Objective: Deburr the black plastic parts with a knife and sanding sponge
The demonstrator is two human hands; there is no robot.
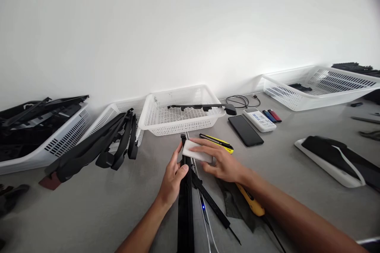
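My left hand (172, 174) is closed around a long black plastic strip (185, 213), thumb on top, near the strip's far end. In my right hand (222, 161) is a white block (197, 151), like a sponge or eraser, its edge against the strip's far end. Fingers of the right hand lie across the block's top. Beneath and beside the strip runs a thin white cable (198, 189) with a blue light on it. A slim black part (212, 201) lies slanted to the right. Behind the right hand rests a yellow and black utility knife (218, 142).
A white basket (181, 128) holding one black strip stands ahead. Baskets of black parts (68, 130) fill the left; another basket (299, 102) stands far right. A phone (246, 130), a white power bank (259, 120) and a yellow-handled tool (252, 201) lie to the right.
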